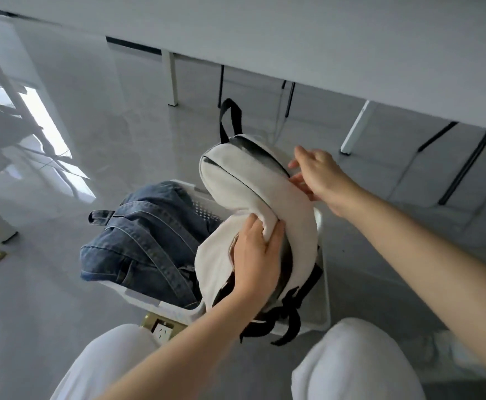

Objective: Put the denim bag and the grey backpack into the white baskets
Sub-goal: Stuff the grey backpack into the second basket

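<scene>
2 hands work the pale grey fabric backpack (244,180) with black straps down into a white perforated plastic basket (324,307) on the floor; the left hand (254,255) pinches a fold of its front panel between thumb and curled fingers, probably to steer the lower end in, while the right hand (319,174), fingers loosely spread, touches the upper edge by the zip, likely steadying the bulk; the backpack is tilted, its long axis running from the basket near the knees up and away, black top loop (230,116) pointing toward the white worktop (351,53) beyond; its base seems already inside, the top well above the rim; just to the left the blue denim bag (140,241) lies slumped in a white basket, its straps draped over the near side; whether this is 1 basket or 2 side by side, I cannot tell.
</scene>
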`<state>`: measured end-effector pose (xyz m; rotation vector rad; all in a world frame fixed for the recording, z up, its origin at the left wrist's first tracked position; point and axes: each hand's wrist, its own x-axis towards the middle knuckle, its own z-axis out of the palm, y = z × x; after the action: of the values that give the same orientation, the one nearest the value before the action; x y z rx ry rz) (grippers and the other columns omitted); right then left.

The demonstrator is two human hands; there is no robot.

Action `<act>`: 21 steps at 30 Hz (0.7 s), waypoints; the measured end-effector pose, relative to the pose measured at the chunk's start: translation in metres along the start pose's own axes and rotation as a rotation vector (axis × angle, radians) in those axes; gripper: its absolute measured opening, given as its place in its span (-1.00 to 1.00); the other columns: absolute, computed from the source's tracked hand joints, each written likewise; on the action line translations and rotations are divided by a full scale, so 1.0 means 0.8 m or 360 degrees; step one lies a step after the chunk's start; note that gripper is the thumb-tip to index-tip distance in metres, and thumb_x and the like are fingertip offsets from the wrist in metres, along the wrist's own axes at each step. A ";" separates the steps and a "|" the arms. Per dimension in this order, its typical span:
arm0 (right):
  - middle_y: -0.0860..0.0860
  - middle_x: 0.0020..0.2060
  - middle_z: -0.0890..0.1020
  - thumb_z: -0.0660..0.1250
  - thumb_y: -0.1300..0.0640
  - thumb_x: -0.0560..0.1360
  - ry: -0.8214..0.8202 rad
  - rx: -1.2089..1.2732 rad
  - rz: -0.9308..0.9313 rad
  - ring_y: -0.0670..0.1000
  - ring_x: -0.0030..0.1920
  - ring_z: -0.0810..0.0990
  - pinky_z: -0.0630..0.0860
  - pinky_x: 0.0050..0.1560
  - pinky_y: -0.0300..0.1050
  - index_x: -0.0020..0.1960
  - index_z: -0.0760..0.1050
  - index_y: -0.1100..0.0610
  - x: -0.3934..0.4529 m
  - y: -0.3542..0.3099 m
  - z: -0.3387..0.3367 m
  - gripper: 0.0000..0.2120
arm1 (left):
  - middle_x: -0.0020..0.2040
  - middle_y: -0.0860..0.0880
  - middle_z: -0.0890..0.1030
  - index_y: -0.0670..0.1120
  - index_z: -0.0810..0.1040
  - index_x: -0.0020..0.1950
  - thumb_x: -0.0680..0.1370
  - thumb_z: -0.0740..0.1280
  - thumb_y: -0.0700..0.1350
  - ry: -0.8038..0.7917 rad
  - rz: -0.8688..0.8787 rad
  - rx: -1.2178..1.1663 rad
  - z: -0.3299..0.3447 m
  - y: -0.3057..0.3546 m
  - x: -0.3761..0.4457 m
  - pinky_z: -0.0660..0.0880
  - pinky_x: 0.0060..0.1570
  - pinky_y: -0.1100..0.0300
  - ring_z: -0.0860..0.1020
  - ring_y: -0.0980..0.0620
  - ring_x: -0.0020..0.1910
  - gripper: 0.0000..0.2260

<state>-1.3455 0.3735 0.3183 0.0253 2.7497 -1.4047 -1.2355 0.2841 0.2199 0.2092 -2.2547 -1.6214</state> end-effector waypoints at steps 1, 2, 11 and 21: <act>0.10 -0.28 0.59 0.06 -0.06 0.59 -0.0110 0.0113 0.0142 0.08 -0.32 0.53 0.45 -0.24 -0.09 -0.16 0.51 0.14 -0.003 0.005 -0.009 -0.63 | -0.17 0.06 0.49 -0.08 0.41 -0.14 0.55 0.18 -0.04 -0.0046 0.0089 0.0049 0.005 -0.005 -0.006 0.36 -0.11 0.10 0.45 0.07 -0.15 -0.86; 0.10 -0.31 0.55 0.08 0.00 0.60 -0.0231 0.0189 0.0265 0.05 -0.37 0.50 0.43 -0.32 -0.15 -0.15 0.52 0.16 -0.007 0.010 -0.015 -0.66 | -0.19 0.06 0.43 -0.07 0.35 -0.18 0.52 0.16 -0.10 -0.0076 0.0169 0.0096 0.009 -0.010 -0.011 0.36 -0.13 0.08 0.41 0.05 -0.17 -0.90; 0.08 -0.18 0.61 0.09 -0.23 0.55 -0.0494 -0.0360 0.0518 0.01 -0.39 0.56 0.54 -0.36 -0.17 0.05 0.51 0.17 -0.013 0.028 -0.066 -0.52 | -0.03 -0.02 0.47 -0.09 0.52 -0.02 0.39 0.20 -0.30 -0.0064 0.0936 0.0509 0.060 -0.026 -0.017 0.33 -0.08 0.01 0.40 -0.11 -0.08 -0.77; 0.13 0.25 0.49 0.43 -0.20 0.32 -0.0306 -0.0768 0.0639 0.20 0.16 0.54 0.53 0.04 0.02 0.35 0.36 0.19 -0.012 0.046 -0.028 -0.25 | 0.02 0.05 0.44 -0.02 0.48 0.27 0.49 0.23 -0.06 -0.0610 0.1315 0.0875 0.083 -0.076 -0.061 0.26 0.04 0.00 0.39 -0.07 -0.03 -0.65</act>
<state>-1.3354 0.4134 0.3020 0.3738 2.6436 -0.6004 -1.2200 0.3385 0.1342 -0.8559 -2.4927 -0.6346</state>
